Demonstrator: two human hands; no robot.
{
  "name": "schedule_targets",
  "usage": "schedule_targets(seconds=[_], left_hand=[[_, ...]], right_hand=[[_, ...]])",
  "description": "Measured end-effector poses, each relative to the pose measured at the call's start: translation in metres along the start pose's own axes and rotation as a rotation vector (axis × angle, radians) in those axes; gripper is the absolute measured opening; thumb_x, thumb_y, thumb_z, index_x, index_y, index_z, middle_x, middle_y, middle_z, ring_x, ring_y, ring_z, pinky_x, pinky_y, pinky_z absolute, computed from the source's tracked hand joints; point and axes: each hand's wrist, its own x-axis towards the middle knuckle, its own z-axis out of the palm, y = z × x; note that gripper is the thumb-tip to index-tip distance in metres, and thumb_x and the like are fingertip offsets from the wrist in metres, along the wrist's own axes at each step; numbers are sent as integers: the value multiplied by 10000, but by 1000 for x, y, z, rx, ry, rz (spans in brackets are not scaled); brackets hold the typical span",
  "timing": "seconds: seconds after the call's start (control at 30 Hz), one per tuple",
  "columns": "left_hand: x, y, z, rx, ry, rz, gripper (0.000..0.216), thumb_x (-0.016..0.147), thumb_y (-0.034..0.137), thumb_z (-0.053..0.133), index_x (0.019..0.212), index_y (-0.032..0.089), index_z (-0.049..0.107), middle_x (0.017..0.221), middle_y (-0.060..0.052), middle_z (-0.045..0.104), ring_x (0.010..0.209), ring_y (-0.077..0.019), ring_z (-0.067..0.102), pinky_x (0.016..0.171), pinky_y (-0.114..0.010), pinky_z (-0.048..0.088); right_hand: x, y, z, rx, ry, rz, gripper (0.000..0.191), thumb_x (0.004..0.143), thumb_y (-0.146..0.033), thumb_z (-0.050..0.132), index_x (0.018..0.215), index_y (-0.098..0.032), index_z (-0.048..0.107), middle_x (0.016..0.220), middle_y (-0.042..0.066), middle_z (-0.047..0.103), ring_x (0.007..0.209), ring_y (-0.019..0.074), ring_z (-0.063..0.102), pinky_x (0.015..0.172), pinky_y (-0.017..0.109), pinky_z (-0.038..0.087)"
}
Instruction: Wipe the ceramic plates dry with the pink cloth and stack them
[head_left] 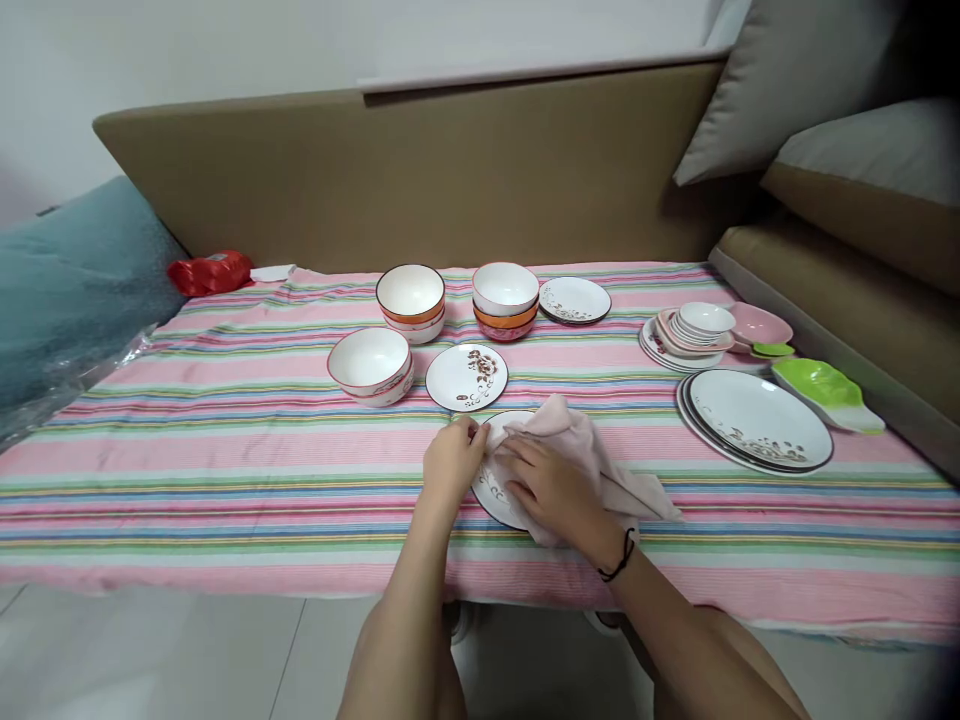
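My left hand (pixel 452 460) grips the left rim of a small white patterned plate (pixel 491 490) that lies on the striped cloth near the front edge. My right hand (pixel 551 487) presses a pale pink cloth (pixel 600 460) down onto the plate, fingers closed over the fabric. The cloth covers most of the plate and trails off to the right. A black band circles my right wrist.
Beyond lie a flowered small plate (pixel 466 377), a white bowl (pixel 370 366), two bowl stacks (pixel 410 300) (pixel 505 298) and another plate (pixel 575 300). At right are stacked large plates (pixel 757 420), small dishes (pixel 701 325), a green dish (pixel 825 392). A red packet (pixel 210 272) lies far left.
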Motion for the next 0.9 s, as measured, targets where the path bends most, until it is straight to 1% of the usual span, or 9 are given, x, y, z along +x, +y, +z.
schedule_targets(seconds=[0.07, 0.17, 0.33, 0.47, 0.57, 0.63, 0.73, 0.83, 0.9], left_hand=[[2, -1, 1, 6, 23, -47, 293, 927, 367, 394, 923, 210, 642, 965, -84, 719, 915, -236, 644, 712, -298, 414], [4, -3, 3, 76, 2, -85, 304, 927, 333, 369, 918, 209, 647, 962, -91, 719, 907, -242, 645, 679, -301, 403], [13, -7, 4, 144, -38, -103, 299, 905, 305, 379, 812, 195, 641, 927, -109, 709, 861, -250, 637, 607, -304, 359], [19, -8, 3, 135, -57, -90, 308, 907, 345, 388, 818, 193, 641, 934, -106, 705, 857, -240, 631, 620, -301, 364], [21, -8, 3, 127, -70, -86, 336, 910, 383, 383, 833, 189, 647, 936, -107, 707, 865, -244, 633, 652, -304, 380], [22, -7, 5, 103, -79, -91, 376, 918, 420, 364, 861, 186, 652, 965, -115, 710, 893, -256, 636, 686, -313, 395], [24, -4, 8, 19, -92, -98, 489, 933, 501, 295, 937, 174, 658, 1064, -147, 698, 997, -295, 627, 769, -340, 413], [25, 0, 10, -63, -110, -76, 578, 926, 579, 245, 977, 177, 657, 1130, -157, 678, 1066, -316, 608, 823, -356, 416], [24, 3, 10, -65, -133, -73, 577, 894, 631, 292, 966, 186, 653, 1104, -150, 685, 1034, -321, 620, 803, -358, 427]], right_hand=[[1, 0, 1, -39, -38, 33, 450, 928, -285, 477, 1372, -217, 479, 1452, 82, 446, 1383, 266, 316, 1109, 495, 286], [-1, 10, -3, -144, -77, 146, 550, 932, -399, 482, 1453, -270, 363, 1535, 60, 314, 1408, 310, 263, 1098, 580, 234], [-12, 36, -14, -270, -23, 366, 515, 941, -385, 464, 1439, -277, 391, 1560, 75, 242, 1420, 371, 202, 1059, 655, 222], [-10, 34, -10, -277, -1, 320, 489, 950, -320, 446, 1432, -253, 406, 1562, 76, 234, 1438, 345, 158, 1090, 638, 185], [1, 21, -1, -173, -53, 196, 488, 965, -227, 376, 1452, -206, 375, 1549, 68, 272, 1441, 281, 183, 1144, 572, 154], [7, 11, 3, -17, -118, 47, 488, 970, -205, 350, 1457, -171, 362, 1538, 75, 298, 1431, 233, 230, 1168, 499, 179], [12, 1, -1, 289, -137, -124, 406, 978, -250, 379, 1357, -184, 508, 1441, 70, 467, 1354, 196, 389, 1136, 406, 307], [9, 2, -13, 469, -20, -28, 293, 965, -266, 432, 1130, -193, 663, 1155, 53, 686, 1078, 193, 623, 950, 338, 484], [5, 8, -19, 417, 67, 67, 250, 950, -249, 453, 990, -188, 692, 1007, 48, 723, 909, 196, 664, 815, 322, 517]])
